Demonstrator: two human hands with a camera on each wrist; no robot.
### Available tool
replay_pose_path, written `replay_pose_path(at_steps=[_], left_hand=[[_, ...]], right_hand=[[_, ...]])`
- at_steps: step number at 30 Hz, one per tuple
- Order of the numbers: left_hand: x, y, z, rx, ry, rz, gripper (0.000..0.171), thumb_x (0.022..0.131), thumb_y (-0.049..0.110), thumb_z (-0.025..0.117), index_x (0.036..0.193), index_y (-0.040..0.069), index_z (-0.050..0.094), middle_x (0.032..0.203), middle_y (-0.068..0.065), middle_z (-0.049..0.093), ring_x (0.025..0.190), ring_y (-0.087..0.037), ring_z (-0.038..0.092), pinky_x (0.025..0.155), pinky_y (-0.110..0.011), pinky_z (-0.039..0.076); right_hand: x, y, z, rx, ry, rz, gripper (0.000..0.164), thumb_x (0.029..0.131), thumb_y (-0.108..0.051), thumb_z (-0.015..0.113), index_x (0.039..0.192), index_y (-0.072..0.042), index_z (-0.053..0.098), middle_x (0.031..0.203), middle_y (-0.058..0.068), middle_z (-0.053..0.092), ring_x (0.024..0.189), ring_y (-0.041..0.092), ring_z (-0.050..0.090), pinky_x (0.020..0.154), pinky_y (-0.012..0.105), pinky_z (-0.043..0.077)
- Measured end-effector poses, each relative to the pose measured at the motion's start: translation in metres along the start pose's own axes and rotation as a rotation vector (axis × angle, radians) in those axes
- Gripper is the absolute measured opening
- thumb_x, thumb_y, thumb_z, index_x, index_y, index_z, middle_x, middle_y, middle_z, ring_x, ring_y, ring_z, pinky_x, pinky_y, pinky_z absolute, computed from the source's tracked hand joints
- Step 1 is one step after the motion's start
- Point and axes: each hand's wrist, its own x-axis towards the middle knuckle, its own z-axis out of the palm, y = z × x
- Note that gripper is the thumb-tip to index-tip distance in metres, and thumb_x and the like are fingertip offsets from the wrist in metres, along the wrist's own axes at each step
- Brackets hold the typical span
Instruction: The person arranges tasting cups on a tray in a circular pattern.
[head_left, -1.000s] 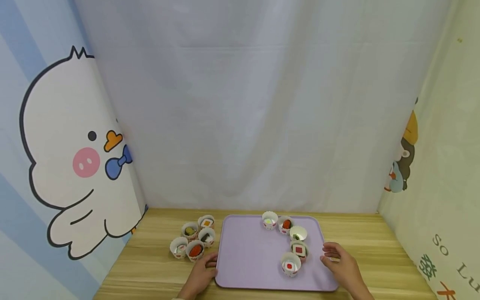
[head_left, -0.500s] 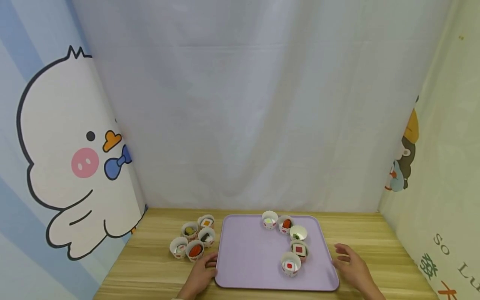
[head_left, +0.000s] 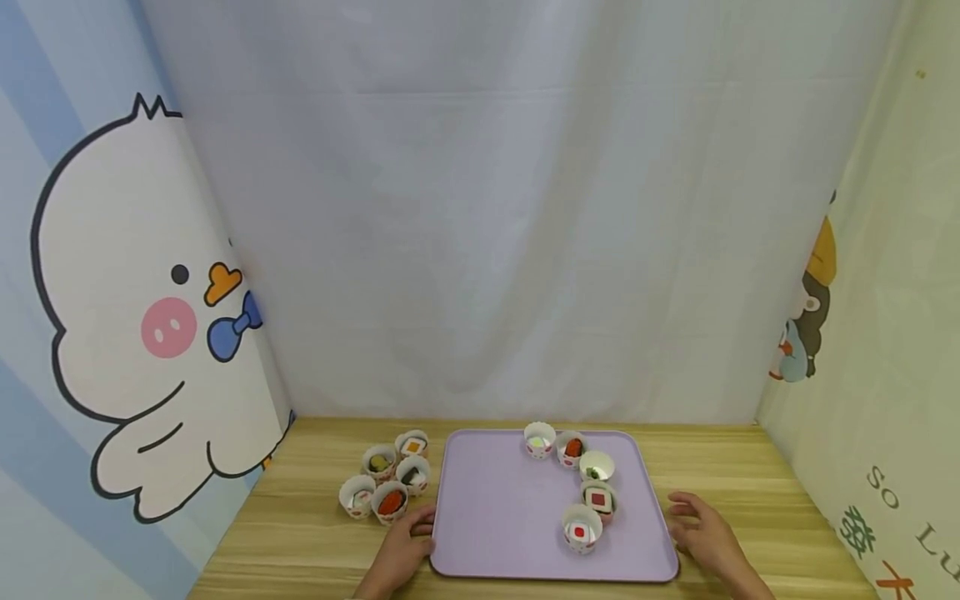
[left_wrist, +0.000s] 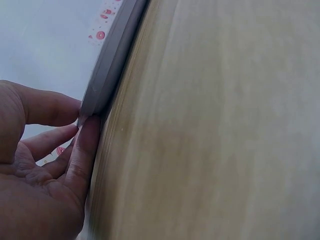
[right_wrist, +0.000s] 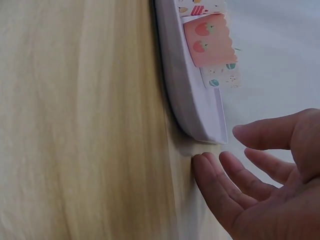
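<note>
A lavender tray (head_left: pixel 495 500) lies on the table with several scalloped paper cups on its right half. The front cup (head_left: pixel 582 528) holds a white piece with a red centre; behind it a cup (head_left: pixel 598 498) holds a piece with a red square. My left hand (head_left: pixel 401 546) is at the tray's front left corner; in the left wrist view, thumb and fingertips (left_wrist: pixel 86 131) close on its rim. Off the tray's right edge, my right hand (head_left: pixel 707 533) holds nothing. Its fingers are spread and loosely bent, with a gap to the tray corner in the right wrist view.
Left of the tray, several more cups stand in a cluster, among them one with an orange-red filling (head_left: pixel 390 502). A pale curtain (head_left: pixel 510 250) hangs behind the wooden table (head_left: pixel 720 467). Printed cloths hang at both sides.
My right hand has moved right, from over the tray's right edge to just beside it. The left hand stays at the tray's left corner, and the cups have not moved.
</note>
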Motion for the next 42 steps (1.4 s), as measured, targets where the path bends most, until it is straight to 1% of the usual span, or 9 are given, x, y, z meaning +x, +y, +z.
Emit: replay_pose_path(at_steps=[5,10,15,21,26,31,34,38,42], left_hand=[[0.001,0.001,0.001,0.001,0.002,0.003,0.057,0.078,-0.007,0.06,0.133,-0.016,0.048,0.124,-0.028,0.059,0.108,-0.032,0.061,0.079,-0.019,0.051],[0.002,0.002,0.001,0.009,-0.004,0.011,0.057,0.078,-0.007,0.06,0.133,-0.016,0.049,0.124,-0.028,0.059,0.108,-0.032,0.061,0.079,-0.019,0.051],[0.001,0.003,0.001,0.01,-0.005,0.007,0.058,0.077,-0.008,0.059,0.133,-0.016,0.049,0.124,-0.028,0.059,0.109,-0.033,0.061,0.079,-0.019,0.051],[0.001,0.002,0.0,0.017,-0.002,0.001,0.058,0.078,-0.007,0.06,0.134,-0.015,0.048,0.124,-0.027,0.06,0.109,-0.033,0.061,0.078,-0.019,0.051],[0.002,0.002,0.0,0.015,0.012,0.023,0.057,0.076,-0.01,0.059,0.132,-0.017,0.049,0.121,-0.029,0.06,0.107,-0.034,0.062,0.078,-0.019,0.051],[0.001,0.001,0.001,0.025,0.02,0.049,0.057,0.076,-0.011,0.059,0.131,-0.018,0.049,0.119,-0.029,0.061,0.106,-0.035,0.063,0.078,-0.018,0.05],[-0.001,0.001,0.002,0.05,0.019,0.049,0.057,0.076,-0.009,0.059,0.131,-0.019,0.048,0.12,-0.029,0.061,0.106,-0.036,0.063,0.079,-0.019,0.051],[-0.005,0.005,0.004,0.115,0.016,0.029,0.054,0.08,-0.005,0.06,0.132,-0.017,0.049,0.121,-0.027,0.061,0.108,-0.036,0.062,0.079,-0.021,0.052],[-0.009,0.011,0.004,0.15,0.032,-0.001,0.051,0.085,0.0,0.061,0.132,-0.015,0.05,0.121,-0.027,0.06,0.107,-0.036,0.063,0.082,-0.032,0.055]], right_hand=[[0.002,0.0,0.001,0.023,-0.048,0.008,0.057,0.08,0.012,0.057,0.135,0.014,0.041,0.119,0.034,0.058,0.095,0.026,0.064,0.062,0.031,0.055],[0.004,0.0,0.002,0.041,-0.077,0.025,0.059,0.079,0.013,0.055,0.136,0.016,0.04,0.118,0.033,0.057,0.086,0.021,0.062,0.061,0.032,0.054],[0.005,0.004,0.003,0.075,-0.081,0.053,0.06,0.076,0.014,0.053,0.136,0.015,0.042,0.119,0.029,0.057,0.087,0.019,0.06,0.063,0.032,0.054],[0.006,0.007,0.004,0.084,-0.075,0.057,0.06,0.075,0.015,0.053,0.134,0.017,0.044,0.117,0.027,0.057,0.088,0.019,0.059,0.064,0.032,0.055],[0.009,0.008,0.005,0.096,-0.08,0.051,0.061,0.074,0.015,0.052,0.134,0.016,0.044,0.119,0.026,0.056,0.089,0.02,0.058,0.065,0.033,0.055],[0.01,0.013,0.004,0.153,-0.099,0.06,0.061,0.074,0.015,0.053,0.135,0.017,0.043,0.119,0.026,0.055,0.088,0.019,0.058,0.067,0.035,0.056],[0.011,0.016,0.003,0.173,-0.118,0.059,0.062,0.074,0.014,0.054,0.135,0.017,0.042,0.119,0.025,0.055,0.086,0.017,0.057,0.068,0.034,0.056],[0.012,0.021,0.003,0.173,-0.138,0.048,0.062,0.074,0.013,0.054,0.135,0.017,0.042,0.119,0.025,0.055,0.085,0.016,0.057,0.069,0.033,0.057],[0.012,0.022,0.002,0.166,-0.138,0.042,0.061,0.075,0.013,0.055,0.135,0.017,0.042,0.12,0.026,0.055,0.085,0.016,0.057,0.069,0.033,0.056]])
